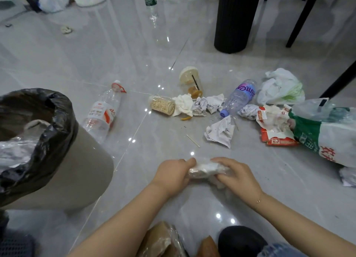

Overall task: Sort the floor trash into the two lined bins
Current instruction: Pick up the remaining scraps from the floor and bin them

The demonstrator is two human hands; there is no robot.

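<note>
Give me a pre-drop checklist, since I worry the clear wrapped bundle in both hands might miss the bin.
1. Grip: left hand and right hand both hold the clear plastic-wrapped bundle: ok.
2. Black-lined beige bin mouth open: ok.
3. Room inside that bin: clear plastic already in it, space left: ok.
4. Second bin, the black ribbed cylinder, lined: cannot tell.
5. Bundle's contents, for choosing the bin: cannot tell.

Bright overhead light glints off the glossy floor [134, 64]; wide-angle edges bend.
</note>
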